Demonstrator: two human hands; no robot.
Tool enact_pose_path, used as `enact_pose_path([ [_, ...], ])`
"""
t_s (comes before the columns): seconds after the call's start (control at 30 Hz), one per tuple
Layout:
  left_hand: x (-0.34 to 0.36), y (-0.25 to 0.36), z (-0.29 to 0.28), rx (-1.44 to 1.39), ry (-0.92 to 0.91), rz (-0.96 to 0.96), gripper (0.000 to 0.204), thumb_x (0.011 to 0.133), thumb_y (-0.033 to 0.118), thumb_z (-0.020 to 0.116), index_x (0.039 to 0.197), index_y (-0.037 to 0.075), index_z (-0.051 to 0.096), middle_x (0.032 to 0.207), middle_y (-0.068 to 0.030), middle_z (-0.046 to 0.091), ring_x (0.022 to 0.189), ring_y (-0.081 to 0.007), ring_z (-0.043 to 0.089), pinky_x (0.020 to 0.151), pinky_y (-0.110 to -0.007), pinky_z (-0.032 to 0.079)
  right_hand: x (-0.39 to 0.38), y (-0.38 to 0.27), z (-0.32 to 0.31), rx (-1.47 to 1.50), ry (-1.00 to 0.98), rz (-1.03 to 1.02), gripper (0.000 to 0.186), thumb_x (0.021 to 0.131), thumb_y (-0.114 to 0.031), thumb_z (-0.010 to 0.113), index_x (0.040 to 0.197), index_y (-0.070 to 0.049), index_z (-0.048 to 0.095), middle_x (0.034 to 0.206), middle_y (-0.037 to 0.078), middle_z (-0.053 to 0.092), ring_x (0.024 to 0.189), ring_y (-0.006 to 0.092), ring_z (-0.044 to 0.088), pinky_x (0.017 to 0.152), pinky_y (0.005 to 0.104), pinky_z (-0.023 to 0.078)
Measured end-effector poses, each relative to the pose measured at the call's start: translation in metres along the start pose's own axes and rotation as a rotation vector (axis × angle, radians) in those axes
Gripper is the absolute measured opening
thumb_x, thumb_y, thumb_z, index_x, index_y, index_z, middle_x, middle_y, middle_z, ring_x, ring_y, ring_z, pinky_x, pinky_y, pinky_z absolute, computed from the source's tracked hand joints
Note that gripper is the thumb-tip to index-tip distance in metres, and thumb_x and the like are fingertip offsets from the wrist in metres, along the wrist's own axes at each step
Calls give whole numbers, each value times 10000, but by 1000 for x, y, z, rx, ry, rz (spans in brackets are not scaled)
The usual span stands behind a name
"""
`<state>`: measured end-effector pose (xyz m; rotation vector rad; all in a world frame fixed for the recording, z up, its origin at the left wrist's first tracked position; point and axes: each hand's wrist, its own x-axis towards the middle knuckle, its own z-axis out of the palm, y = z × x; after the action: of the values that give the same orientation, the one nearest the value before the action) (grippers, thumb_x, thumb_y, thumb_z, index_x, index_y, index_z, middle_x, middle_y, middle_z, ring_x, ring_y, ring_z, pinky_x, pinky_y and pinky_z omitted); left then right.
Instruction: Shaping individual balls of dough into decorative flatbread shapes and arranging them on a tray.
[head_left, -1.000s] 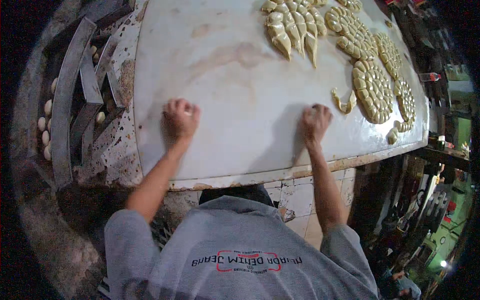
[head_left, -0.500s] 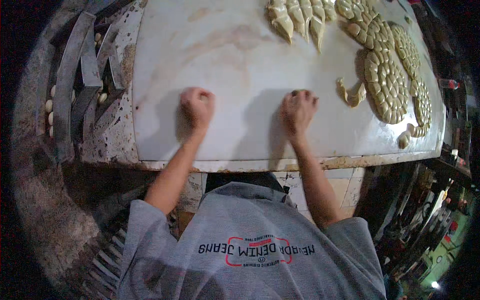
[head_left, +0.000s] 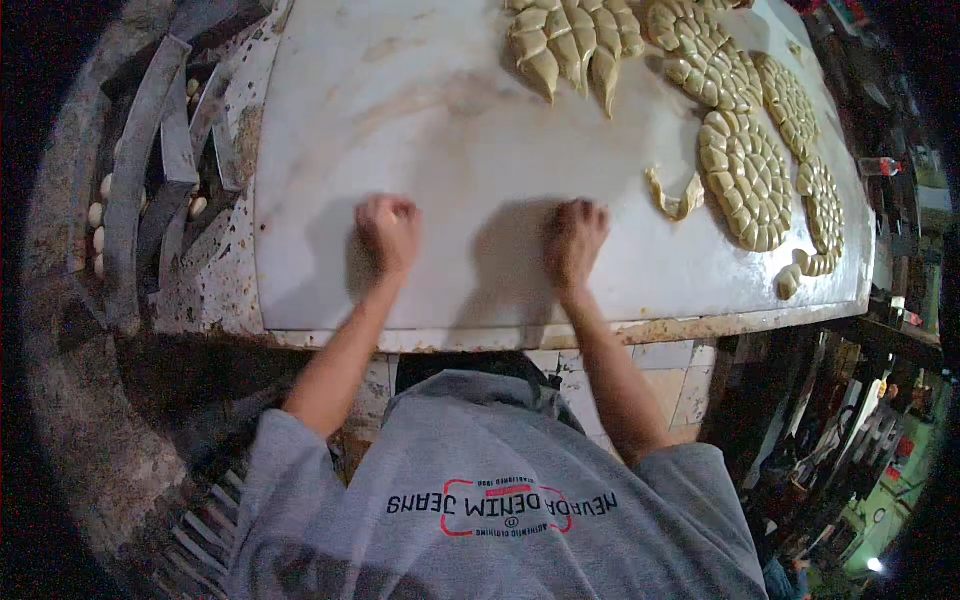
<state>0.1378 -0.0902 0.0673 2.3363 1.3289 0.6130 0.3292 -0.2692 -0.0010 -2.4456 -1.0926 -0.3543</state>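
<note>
Head: dough strip (head_left: 679, 208) nr RH (head_left: 577, 243)

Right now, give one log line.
left hand: curled over table; right hand: curled, dough strip to its right; contents: hidden; dough coils: table's right side

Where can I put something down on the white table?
There's bare tabletop between the left hand and right hand, and beyond them, left of the pointed dough strips. The right side is crowded: coiled dough, a curled scrap.

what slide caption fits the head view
Curled left hand and right hand over white tabletop, glossy cream segmented coils at right.
</note>
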Motion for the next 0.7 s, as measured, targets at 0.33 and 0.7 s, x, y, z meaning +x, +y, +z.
enact_pose_path([
  [0.33, -2, -87, -42, 43, 312, -139, 64, 718, 105, 575, 732, 52, 540, 730, -150, 536, 678, -324, 516, 627, -411, 437, 26, 11, -49, 180, -81, -8, 215, 681, -98, 568, 892, -59, 568, 942, 155, 524, 918, 319, 462, 806, 423, 387],
  [0.7, -2, -93, -179, -617, -1096, 47, 347, 681, 107, 648, 1015, 37, 588, 949, -98, 604, 890, -187, 576, 782, -316, 473, -20, -45, -57, 67, -243, -190, 346, 589, -40, 584, 919, 11, 494, 909, 189, 476, 857, 382, 471, 762, 440, 393],
])
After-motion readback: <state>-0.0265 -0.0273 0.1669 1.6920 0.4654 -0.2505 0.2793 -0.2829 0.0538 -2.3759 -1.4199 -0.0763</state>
